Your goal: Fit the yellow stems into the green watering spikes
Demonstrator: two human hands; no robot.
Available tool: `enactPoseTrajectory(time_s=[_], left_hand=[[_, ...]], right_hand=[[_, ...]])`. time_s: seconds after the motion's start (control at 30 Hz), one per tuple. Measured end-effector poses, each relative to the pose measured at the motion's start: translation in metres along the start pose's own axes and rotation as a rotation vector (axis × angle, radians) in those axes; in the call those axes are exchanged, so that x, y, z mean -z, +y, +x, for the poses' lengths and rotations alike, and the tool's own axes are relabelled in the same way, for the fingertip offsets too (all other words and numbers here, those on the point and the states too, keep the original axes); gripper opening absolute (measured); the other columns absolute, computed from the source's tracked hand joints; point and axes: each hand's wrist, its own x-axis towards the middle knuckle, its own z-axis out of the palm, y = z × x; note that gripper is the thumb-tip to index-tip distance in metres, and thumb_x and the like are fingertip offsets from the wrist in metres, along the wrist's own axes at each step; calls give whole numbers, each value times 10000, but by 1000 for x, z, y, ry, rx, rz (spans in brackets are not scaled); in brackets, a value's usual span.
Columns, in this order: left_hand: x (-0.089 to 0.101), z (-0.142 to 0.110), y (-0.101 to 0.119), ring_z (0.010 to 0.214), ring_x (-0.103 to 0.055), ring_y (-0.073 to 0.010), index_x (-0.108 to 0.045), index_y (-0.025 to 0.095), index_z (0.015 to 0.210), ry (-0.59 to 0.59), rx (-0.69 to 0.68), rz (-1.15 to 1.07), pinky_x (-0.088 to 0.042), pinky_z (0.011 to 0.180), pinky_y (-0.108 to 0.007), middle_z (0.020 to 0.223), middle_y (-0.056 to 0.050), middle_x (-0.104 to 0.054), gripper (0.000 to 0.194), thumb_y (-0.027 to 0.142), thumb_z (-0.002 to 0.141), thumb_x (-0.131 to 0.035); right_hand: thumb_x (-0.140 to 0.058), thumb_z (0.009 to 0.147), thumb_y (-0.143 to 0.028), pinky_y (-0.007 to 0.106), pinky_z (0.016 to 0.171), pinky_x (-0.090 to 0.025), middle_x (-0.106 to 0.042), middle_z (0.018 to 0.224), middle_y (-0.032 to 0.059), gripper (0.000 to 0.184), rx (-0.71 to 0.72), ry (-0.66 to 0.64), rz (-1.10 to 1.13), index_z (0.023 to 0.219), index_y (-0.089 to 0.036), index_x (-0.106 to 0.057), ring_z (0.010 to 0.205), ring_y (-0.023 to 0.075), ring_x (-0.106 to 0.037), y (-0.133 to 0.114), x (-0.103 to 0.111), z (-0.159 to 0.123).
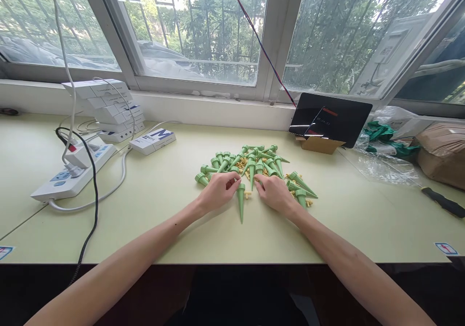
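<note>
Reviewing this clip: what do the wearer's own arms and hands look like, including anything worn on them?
Each grip is a bare human hand: the left hand and right hand show no gloves, rings or watch. The left forearm and right forearm show no sleeves or cables; a small spot marks the left one.

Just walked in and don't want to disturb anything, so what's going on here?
A person has both hands at the near side of a pile of green spikes. The left hand is by the cap of a lone spike, its tip toward the person; the right hand is beside the pile. A yellow piece lies by the lone spike. Whether the fingers grip anything is unclear.
</note>
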Motion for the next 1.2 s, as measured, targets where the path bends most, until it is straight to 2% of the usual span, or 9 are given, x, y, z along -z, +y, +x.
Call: enactPoseTrajectory(time_s=[0.2,0.33,0.73,1.0,1.2], left_hand=[[-2,0,-2,474,-385,-89,-636,170,810,8,-16,14,-342,532,-227,535,48,-496,179,251,906,-509],[-2,-1,-2,481,-388,-91,-636,171,807,7,-24,19,-345,536,-228,539,48,-498,177,244,905,-508],[0,-1,0,487,-389,-96,-620,171,800,-1,-33,23,-340,539,-231,536,49,-481,185,248,913,-495],[-1,0,-1,478,-383,-90,-616,173,803,4,-46,25,-341,539,-228,535,54,-487,174,242,913,-499],[-2,-1,-2,480,-392,-92,-619,176,809,11,-50,21,-343,532,-228,539,52,-488,170,239,913,-500]], right_hand=[[-407,975,-260,266,611,-386,-660,673,46,317,-27,0,28,1194,-166,-615,597,188,-585,2,0,0],[-421,965,-249,267,626,-385,-670,707,57,288,-21,-10,16,1147,-178,-633,638,196,-600,2,0,0],[-465,956,-258,251,591,-337,-604,615,19,173,7,8,-2,980,-197,-626,603,182,-563,0,0,-1],[-453,958,-238,242,569,-308,-594,632,16,157,32,-6,-12,909,-186,-592,585,157,-534,-1,2,-2],[-411,967,-210,243,559,-288,-597,648,16,212,43,9,20,816,-185,-559,559,135,-493,-1,1,-2]])
